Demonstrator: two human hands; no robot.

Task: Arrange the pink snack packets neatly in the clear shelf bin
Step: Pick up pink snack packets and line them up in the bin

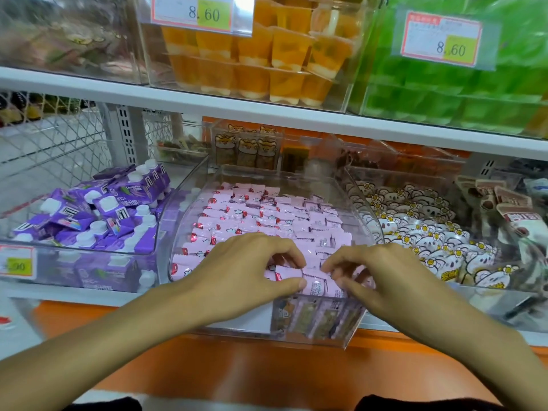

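The pink packets [261, 215] are laid in rows inside the clear bin [360, 203], between a bin of purple cartons [98, 209] and one of white packets [421, 235]. One packet [318, 284] at the front rim is pinched by both the left hand [246, 265] and the right hand [382, 271], fingers curled on it. Its long axis is judged to run left-right, like its neighbours. The packets are judged light, soft and slippery, best taken by the crimped ends.
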